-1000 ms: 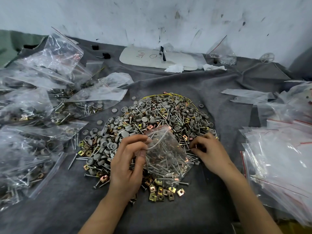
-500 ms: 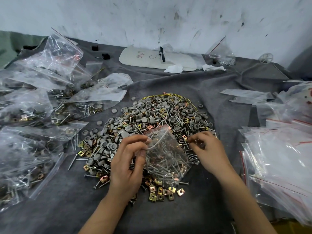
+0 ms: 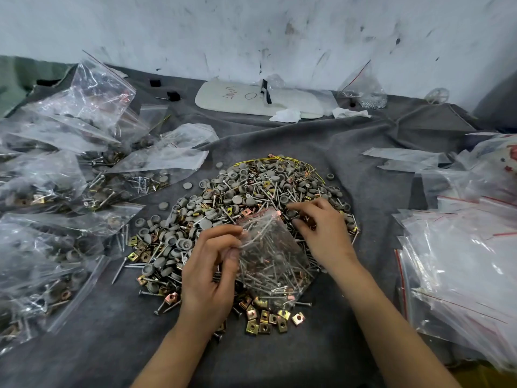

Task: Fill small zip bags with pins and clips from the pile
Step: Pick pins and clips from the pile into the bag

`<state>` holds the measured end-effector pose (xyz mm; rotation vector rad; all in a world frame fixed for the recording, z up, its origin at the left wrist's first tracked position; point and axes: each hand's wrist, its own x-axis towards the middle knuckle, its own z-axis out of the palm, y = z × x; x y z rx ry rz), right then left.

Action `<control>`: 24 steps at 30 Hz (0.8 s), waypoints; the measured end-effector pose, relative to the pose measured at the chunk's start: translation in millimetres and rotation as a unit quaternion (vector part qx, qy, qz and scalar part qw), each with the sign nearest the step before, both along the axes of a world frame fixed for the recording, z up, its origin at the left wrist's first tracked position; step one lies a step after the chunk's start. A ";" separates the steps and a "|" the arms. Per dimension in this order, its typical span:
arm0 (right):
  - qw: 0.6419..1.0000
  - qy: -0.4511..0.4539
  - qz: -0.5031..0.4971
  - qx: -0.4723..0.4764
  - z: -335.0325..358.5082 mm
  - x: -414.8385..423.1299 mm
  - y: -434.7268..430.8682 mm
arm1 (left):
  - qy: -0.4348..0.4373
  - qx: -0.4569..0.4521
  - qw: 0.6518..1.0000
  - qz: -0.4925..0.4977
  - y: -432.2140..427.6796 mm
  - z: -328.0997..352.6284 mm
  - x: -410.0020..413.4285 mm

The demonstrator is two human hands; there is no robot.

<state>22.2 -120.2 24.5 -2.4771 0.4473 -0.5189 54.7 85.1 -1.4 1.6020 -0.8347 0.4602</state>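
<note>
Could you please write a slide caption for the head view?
Left hand pinches a part-filled zip bag on the pile; right hand reaches into it.

"What does the person have on?"

"Bare arms: the left forearm (image 3: 173,357) and right forearm (image 3: 391,331) are uncovered right down to the lower edge of the view."

"And the hands?"

"The left hand (image 3: 207,278) and right hand (image 3: 324,233) are bare too. Slim fingers (image 3: 221,233), and the thumbnail that shows is cut short."
</note>
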 end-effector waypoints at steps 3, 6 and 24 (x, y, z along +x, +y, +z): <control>0.999 -0.001 -0.013 -0.044 -4.5 6.2 -0.5 | 0.001 -0.003 1.000 -0.003 -0.2 1.5 -0.2; 0.997 -0.033 -0.016 -0.065 -6.6 7.0 -2.2 | 0.000 -0.002 1.000 -0.007 0.1 2.3 -0.7; 0.968 -0.104 0.229 0.020 75.8 -14.9 43.8 | -0.051 0.022 0.998 -0.023 1.7 1.3 -1.2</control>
